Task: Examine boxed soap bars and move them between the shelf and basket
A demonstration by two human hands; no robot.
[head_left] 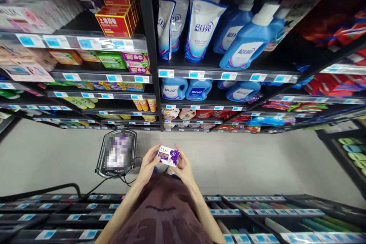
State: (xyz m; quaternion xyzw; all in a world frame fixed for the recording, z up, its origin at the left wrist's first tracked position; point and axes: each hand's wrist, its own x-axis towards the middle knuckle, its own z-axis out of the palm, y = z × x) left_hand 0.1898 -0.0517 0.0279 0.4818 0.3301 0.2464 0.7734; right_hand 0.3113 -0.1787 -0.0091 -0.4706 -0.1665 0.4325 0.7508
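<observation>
Black basket (134, 146) on the floor (246, 160) at your left, its contents blurred out; beyond it, red boxes (113, 21) on a shelf (67, 31). Right of the basket, your left hand (148, 163) grips the left end of a white-and-purple LUX box (168, 155), printed face toward you, and your right hand (184, 166) grips its right end. Farther right of the basket and beyond it, blue bottles (243, 51) stand on another shelf (180, 65).

1. I can't identify the contents (116, 153) of the basket (112, 174); they're pixelated.
2. Fine print on the LUX box (168, 156) is too small for me.
3. My view's right edge cuts off red packets (339, 84).
</observation>
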